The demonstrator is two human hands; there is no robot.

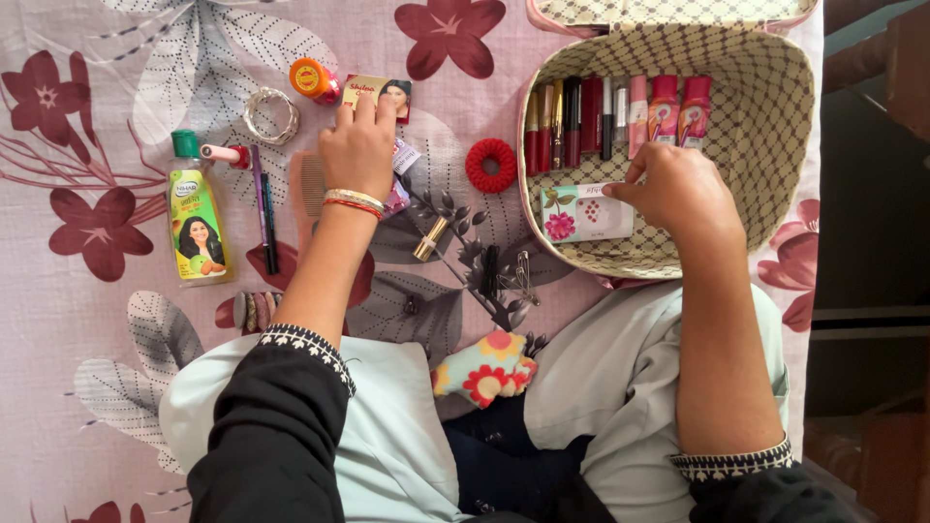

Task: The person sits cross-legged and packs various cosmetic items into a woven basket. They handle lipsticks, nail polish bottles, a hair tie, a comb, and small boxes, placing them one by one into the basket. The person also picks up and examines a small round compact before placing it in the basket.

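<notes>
My left hand [358,145] rests on the floral sheet with its fingertips on a small flat packet [383,92] printed with a face. My right hand [678,189] is inside the open patterned case [775,165], fingers pinching the edge of a white card [581,215] with a pink flower that lies on the case floor. A row of lipsticks and tubes [610,116] stands along the case's far side. A red scrunchie [491,165] lies between both hands.
On the sheet lie a green oil bottle [197,228], an orange-capped jar [313,79], silver bangles [271,114], pencils [263,208], a comb [310,184], a gold tube [431,239], hair clips [509,271] and a floral pouch [484,368].
</notes>
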